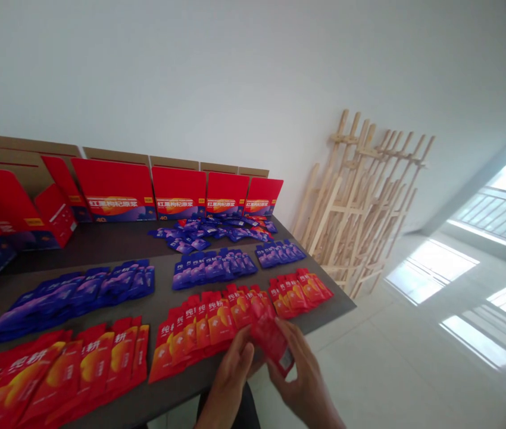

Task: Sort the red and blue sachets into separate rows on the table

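Note:
Above the table's front edge, a red foil pouch (274, 344) with a pale printed label is between my hands; whether it is one pouch or a small stack, I cannot tell. My right hand (300, 372) grips its right side, fingers along the far edge and thumb below. My left hand (231, 370) is closed at its left edge, with the fingertips partly hidden behind it. Just beyond, a row of overlapping red pouches (203, 322) lies fanned out. To its right lies a shorter fan of red pouches (300, 292), and at the left a larger red group (87, 363).
Behind the red rows lie fanned blue-purple pouches (212, 268) and a loose mixed heap (217, 229). Open red cartons (179, 190) line the dark table's (164, 325) back edge, with more at the left. Wooden easels (360, 196) lean against the wall on the right.

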### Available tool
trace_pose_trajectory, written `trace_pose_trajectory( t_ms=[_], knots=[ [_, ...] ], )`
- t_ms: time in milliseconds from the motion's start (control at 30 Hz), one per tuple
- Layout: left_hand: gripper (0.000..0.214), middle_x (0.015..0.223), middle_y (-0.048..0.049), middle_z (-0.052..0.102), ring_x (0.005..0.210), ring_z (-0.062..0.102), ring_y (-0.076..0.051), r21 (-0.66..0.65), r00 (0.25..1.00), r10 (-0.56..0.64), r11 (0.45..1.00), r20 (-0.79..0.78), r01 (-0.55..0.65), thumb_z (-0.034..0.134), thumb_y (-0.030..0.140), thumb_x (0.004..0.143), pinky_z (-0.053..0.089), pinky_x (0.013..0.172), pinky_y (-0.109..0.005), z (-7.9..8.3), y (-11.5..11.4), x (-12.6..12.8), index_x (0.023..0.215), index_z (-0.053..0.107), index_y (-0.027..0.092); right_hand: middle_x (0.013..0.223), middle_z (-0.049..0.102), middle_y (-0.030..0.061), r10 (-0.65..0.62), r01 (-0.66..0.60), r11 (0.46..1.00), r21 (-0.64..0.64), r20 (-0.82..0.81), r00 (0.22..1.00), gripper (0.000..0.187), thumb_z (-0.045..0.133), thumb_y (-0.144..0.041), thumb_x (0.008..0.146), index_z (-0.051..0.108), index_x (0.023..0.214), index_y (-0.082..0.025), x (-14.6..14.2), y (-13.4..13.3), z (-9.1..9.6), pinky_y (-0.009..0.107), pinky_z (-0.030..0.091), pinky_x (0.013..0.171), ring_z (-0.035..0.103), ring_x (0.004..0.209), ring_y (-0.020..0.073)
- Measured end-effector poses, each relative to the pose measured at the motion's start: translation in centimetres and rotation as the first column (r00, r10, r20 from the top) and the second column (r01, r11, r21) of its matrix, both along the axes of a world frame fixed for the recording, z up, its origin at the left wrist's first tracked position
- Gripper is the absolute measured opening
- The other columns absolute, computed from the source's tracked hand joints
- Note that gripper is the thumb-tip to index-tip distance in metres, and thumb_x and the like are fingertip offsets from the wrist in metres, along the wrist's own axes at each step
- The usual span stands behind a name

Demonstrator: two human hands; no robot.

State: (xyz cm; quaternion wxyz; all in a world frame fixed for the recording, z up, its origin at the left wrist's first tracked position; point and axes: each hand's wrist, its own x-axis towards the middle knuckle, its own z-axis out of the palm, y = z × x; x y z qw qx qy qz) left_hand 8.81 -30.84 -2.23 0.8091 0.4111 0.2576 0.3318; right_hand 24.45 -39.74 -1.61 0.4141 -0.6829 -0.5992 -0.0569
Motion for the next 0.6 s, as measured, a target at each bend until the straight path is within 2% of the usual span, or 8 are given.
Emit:
trace_pose_trajectory(
  t_ms=[100,200,267,333,400,433,500,600],
  knots=[
    [0.071,0.131,-0.0158,0.068,0.127,0.064,-0.035,-0.011,0.995,-0.054,0.998,0.082,0.055,0.069,0.073,0.088,0.055,0.101,-0.050,-0.9,0.0,-0.1,0.140,0.063,0.024,0.134,0.068,0.0160,-0.216,0.225,0.973,0.059,-0.129,0.968,0.050,0.058,-0.044,0.098,0.059,0.142,-0.021,4.0,0.5,0.9,0.049,0.057,0.104,0.065,0.125,0.0311],
    [0.073,0.129,-0.0158,0.068,0.124,0.064,-0.035,0.044,0.994,-0.086,0.996,0.067,0.083,0.066,0.073,0.089,0.056,0.098,-0.049,-1.3,0.0,-0.3,0.144,0.058,0.026,0.104,0.077,0.0154,-0.238,0.263,0.965,0.004,-0.420,0.876,0.053,0.045,-0.058,0.103,0.070,0.124,-0.016,6.3,0.5,2.1,0.039,0.063,0.080,0.074,0.089,0.0260],
    [0.073,0.137,-0.0165,0.065,0.130,0.061,-0.035,0.124,0.994,-0.105,0.987,0.029,0.101,0.064,0.073,0.091,0.053,0.103,-0.049,-1.2,-0.1,-0.4,0.147,0.057,0.027,0.090,0.077,0.0129,-0.131,0.126,0.991,-0.053,-0.639,0.758,0.058,0.044,-0.064,0.103,0.071,0.118,-0.016,5.6,0.4,2.4,0.035,0.062,0.066,0.071,0.071,0.0229],
    [0.074,0.145,-0.0159,0.061,0.138,0.054,-0.037,0.193,0.995,-0.100,0.976,-0.013,0.100,0.062,0.073,0.092,0.047,0.112,-0.052,-1.0,-0.5,-0.6,0.149,0.057,0.026,0.086,0.077,0.0111,-0.024,-0.066,0.995,-0.078,-0.808,0.589,0.059,0.049,-0.068,0.100,0.070,0.120,-0.017,3.6,0.3,2.0,0.034,0.060,0.057,0.070,0.063,0.0220],
    [0.075,0.147,-0.0145,0.062,0.144,0.049,-0.038,0.205,0.995,-0.085,0.974,-0.045,0.092,0.062,0.074,0.092,0.038,0.120,-0.056,-0.8,-1.1,-0.9,0.148,0.059,0.025,0.082,0.076,0.0097,0.029,-0.270,0.958,-0.100,-0.899,0.436,0.063,0.051,-0.071,0.097,0.069,0.123,-0.017,1.0,0.2,0.7,0.033,0.057,0.049,0.069,0.057,0.0222],
    [0.074,0.146,-0.0140,0.063,0.146,0.047,-0.038,0.190,0.995,-0.078,0.978,-0.055,0.087,0.062,0.074,0.091,0.034,0.123,-0.057,-0.7,-1.3,-1.1,0.147,0.061,0.025,0.080,0.075,0.0094,0.045,-0.358,0.927,-0.114,-0.912,0.408,0.065,0.052,-0.073,0.096,0.070,0.122,-0.016,-0.2,0.1,-0.2,0.033,0.058,0.049,0.070,0.057,0.0228],
    [0.071,0.142,-0.0131,0.067,0.148,0.045,-0.037,0.149,0.996,-0.062,0.986,-0.068,0.072,0.062,0.073,0.092,0.026,0.128,-0.057,-0.8,-1.7,-1.5,0.142,0.066,0.024,0.083,0.076,0.0110,0.071,-0.432,0.885,-0.171,-0.870,0.488,0.066,0.056,-0.074,0.093,0.074,0.116,-0.015,-2.3,-0.1,-2.1,0.037,0.062,0.060,0.074,0.068,0.0261],
    [0.061,0.141,-0.0124,0.069,0.151,0.043,-0.035,0.122,0.995,-0.056,0.990,-0.083,0.066,0.062,0.069,0.094,0.019,0.131,-0.053,-1.4,-1.7,-2.1,0.133,0.073,0.023,0.116,0.077,0.0157,0.034,-0.244,0.941,-0.236,-0.650,0.759,0.057,0.065,-0.064,0.092,0.074,0.125,-0.019,-4.5,-0.6,-4.3,0.043,0.062,0.091,0.074,0.105,0.0319]
  ],
)
